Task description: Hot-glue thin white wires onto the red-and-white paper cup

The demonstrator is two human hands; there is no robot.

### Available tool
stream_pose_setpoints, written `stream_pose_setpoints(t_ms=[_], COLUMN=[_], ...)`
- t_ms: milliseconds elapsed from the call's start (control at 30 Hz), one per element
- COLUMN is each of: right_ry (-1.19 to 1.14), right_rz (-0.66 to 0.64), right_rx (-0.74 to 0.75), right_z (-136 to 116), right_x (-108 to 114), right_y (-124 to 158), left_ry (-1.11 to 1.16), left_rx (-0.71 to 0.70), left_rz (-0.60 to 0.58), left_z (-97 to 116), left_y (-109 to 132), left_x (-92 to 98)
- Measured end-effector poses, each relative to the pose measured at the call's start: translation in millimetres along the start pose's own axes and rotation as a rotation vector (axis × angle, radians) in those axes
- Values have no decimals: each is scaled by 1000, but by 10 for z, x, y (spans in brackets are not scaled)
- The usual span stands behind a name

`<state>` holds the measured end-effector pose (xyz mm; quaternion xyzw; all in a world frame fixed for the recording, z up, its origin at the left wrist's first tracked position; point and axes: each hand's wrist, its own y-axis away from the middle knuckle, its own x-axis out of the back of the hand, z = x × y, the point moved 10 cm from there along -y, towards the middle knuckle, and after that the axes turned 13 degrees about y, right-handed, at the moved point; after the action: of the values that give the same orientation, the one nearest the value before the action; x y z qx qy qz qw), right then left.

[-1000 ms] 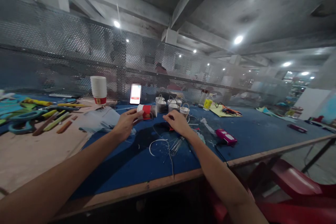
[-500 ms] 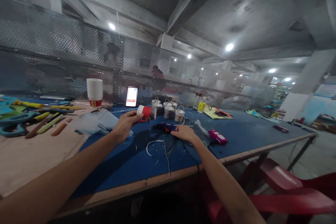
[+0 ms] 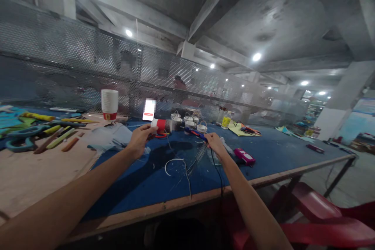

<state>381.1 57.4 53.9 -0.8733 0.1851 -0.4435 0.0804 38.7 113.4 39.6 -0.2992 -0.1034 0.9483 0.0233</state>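
Note:
My left hand (image 3: 138, 140) is closed around the base end of a red and white paper cup (image 3: 160, 125). The cup lies on its side in the air, with grey cord wound near its far end and a loose strand hanging down. My right hand (image 3: 216, 143) grips a blue corded glue gun (image 3: 197, 134), its nozzle turned left toward the cup but apart from it. Behind the gun stand several small white buckets (image 3: 190, 121) with looped handles. A piece of white cord (image 3: 187, 175) curls on the blue table mat (image 3: 140, 191).
A stack of paper cups (image 3: 109, 103) and a lit phone (image 3: 149, 109) stand at the back. Scissors (image 3: 22, 140) and carving tools lie left. A yellow-labelled bottle (image 3: 225, 122), a magenta box (image 3: 244, 157) and a red chair (image 3: 316, 207) are on the right.
My right hand has raised the glue gun from the mat and shifted slightly right, its nozzle now nearer the buckets. My left hand still holds the cup in about the same place.

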Motion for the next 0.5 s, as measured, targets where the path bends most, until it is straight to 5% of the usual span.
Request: stream_pose_setpoints(t_ms=[200,400,500], right_ry=[-511,-1176,-1263], right_rz=[-13,-298,-361], right_rx=[-44,-59,-43], right_z=[-95,-477,-655], right_x=[74,-126,-219], right_y=[41,123,124], left_ry=[-11,-2,10], left_rx=[5,35,40], left_rz=[-1,-8,-3], left_z=[-11,-59,-71], left_y=[7,16,13], left_x=[2,4,12])
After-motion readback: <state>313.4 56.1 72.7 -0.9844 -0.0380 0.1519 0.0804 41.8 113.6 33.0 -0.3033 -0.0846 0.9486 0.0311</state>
